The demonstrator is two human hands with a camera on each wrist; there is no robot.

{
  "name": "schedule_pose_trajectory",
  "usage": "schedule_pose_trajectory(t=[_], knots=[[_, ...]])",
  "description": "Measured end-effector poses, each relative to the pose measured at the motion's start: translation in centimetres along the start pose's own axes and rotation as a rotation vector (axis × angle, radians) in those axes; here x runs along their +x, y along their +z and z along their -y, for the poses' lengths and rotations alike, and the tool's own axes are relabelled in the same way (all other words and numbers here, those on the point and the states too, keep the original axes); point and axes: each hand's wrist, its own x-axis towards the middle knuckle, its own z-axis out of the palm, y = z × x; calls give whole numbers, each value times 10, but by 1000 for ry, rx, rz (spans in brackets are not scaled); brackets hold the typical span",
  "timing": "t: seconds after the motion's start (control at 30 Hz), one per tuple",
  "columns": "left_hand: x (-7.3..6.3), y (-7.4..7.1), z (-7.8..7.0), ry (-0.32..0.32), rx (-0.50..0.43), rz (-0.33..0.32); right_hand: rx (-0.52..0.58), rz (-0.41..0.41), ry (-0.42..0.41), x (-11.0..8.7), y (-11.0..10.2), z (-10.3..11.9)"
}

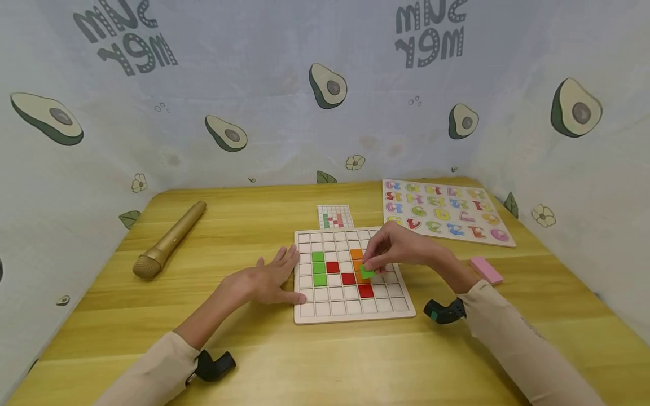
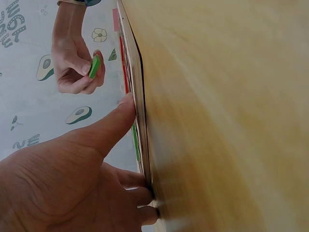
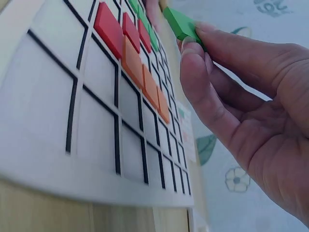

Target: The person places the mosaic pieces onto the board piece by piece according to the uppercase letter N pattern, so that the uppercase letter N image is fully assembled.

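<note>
A white grid board [image 1: 350, 319] lies on the table in the head view. Three green tiles [image 1: 319, 268] form a column on its left, three red tiles [image 1: 348, 279] run diagonally, and orange tiles [image 1: 357, 254] stand in a column to the right. My left hand [image 1: 266, 280] rests at the board's left edge, fingers spread, with the thumb over the rim. Between thumb and fingers of my right hand [image 1: 398, 246] a loose green tile [image 3: 181, 24] is pinched. The right wrist view shows this tile raised above the board, tilted.
Behind the board lies a small printed pattern card [image 1: 347, 211]. At the back right is a number puzzle board [image 1: 500, 242], with a pink block [image 1: 486, 270] in front of it. A gold microphone [image 1: 172, 235] lies on the left. Patterned cloth [image 1: 284, 152] surrounds the table.
</note>
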Motion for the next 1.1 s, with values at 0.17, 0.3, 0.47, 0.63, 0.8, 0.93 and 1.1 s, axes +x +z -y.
schedule_pose_trajectory(t=[0.17, 0.3, 0.47, 0.63, 0.8, 0.93, 1.1], knots=[[3, 3, 2, 9, 2, 4, 10, 20, 15, 12, 13, 4], [4, 4, 2, 7, -1, 9, 43, 11, 31, 21, 23, 11], [3, 2, 1, -3, 6, 6, 100, -30, 37, 33, 36, 19], [4, 0, 2, -5, 6, 14, 138, -25, 28, 40, 47, 22], [3, -2, 2, -2, 4, 25, 149, -34, 19, 43, 55, 23], [5, -1, 7, 13, -1, 24, 129, -57, 25, 45, 61, 25], [6, -2, 8, 17, 2, 25, 80, -73, 33, 46, 69, 28]])
